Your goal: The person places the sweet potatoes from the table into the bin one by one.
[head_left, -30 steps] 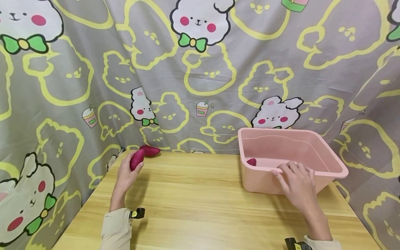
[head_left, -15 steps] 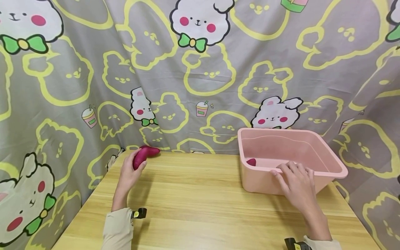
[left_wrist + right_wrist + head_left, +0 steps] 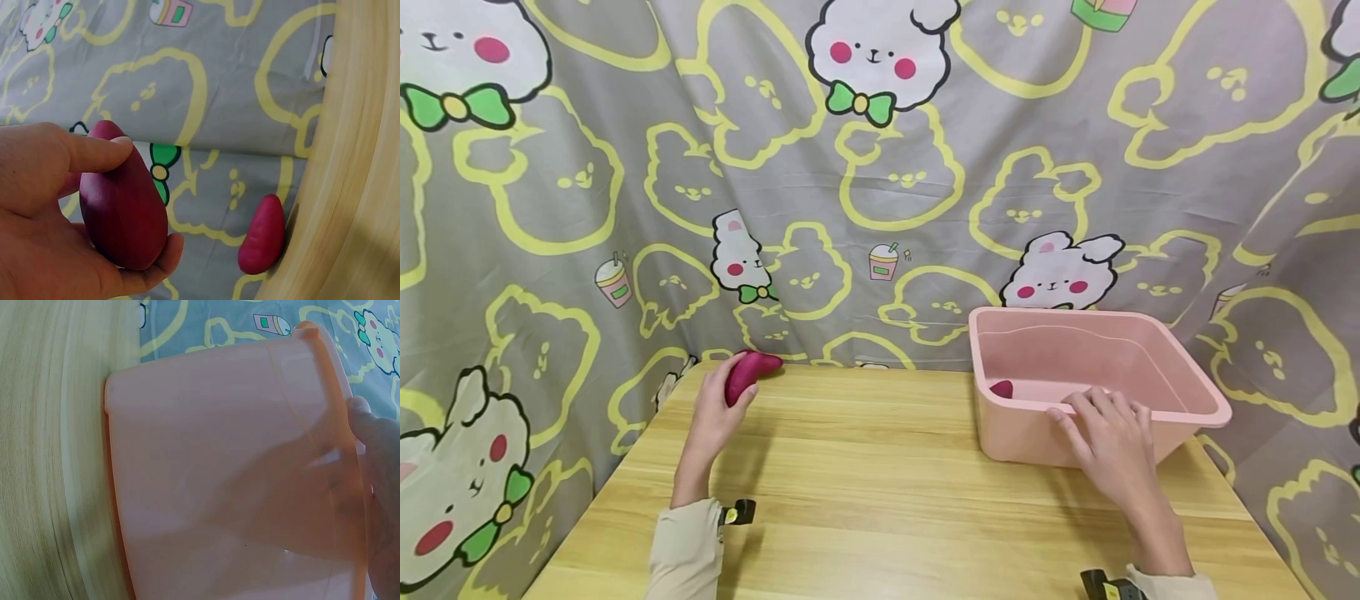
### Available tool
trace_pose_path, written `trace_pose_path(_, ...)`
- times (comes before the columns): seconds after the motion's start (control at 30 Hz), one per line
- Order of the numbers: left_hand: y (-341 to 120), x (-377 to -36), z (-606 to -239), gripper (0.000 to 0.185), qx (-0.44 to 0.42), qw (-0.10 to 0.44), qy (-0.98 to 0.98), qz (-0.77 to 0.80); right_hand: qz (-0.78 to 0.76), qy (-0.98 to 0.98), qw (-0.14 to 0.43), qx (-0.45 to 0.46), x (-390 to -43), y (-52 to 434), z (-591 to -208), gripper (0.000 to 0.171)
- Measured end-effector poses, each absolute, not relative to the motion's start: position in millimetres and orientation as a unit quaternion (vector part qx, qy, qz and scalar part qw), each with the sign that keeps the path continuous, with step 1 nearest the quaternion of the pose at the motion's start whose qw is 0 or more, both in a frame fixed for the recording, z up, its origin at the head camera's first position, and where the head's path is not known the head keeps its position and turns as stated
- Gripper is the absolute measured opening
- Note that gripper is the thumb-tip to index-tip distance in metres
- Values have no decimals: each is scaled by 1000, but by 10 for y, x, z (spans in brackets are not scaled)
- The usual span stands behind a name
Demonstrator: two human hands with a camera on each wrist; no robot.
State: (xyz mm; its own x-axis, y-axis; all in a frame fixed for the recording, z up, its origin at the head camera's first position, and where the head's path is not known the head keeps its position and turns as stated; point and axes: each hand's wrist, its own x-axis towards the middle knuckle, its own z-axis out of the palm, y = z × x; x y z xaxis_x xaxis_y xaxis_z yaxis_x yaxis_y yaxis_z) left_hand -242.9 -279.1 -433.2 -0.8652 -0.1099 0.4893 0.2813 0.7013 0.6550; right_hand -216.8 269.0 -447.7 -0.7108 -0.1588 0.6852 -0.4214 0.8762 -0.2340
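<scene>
Head view: the left hand [image 3: 715, 412] grips a purple sweet potato [image 3: 739, 377] with curled fingers, held above the far left corner of the table [image 3: 865, 483]. A second sweet potato [image 3: 262, 234] lies at the table edge against the curtain [image 3: 880, 183]. The right hand [image 3: 1108, 442] rests on the near rim of the pink tub [image 3: 1180, 333], fingers hooked over it. A third sweet potato [image 3: 1002, 388] lies inside the tub.

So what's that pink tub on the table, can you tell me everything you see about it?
The pink tub is a rectangular basin, seemingly smooth plastic, with rounded corners, sloping walls and a rolled rim. It stands upright on the right side of the wooden table, near the curtain. Something small and purple lies inside at its left wall. The right hand rests on its near rim, fingers hooked over the edge.
</scene>
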Motion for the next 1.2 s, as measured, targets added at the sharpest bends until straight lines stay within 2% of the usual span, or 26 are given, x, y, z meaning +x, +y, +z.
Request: trace_pose_path(1.2, -2477, -2471, -4279, 56, -105, 251, -889, -368, 192, -908, 336, 158, -2167, 2689, -4464, 19)
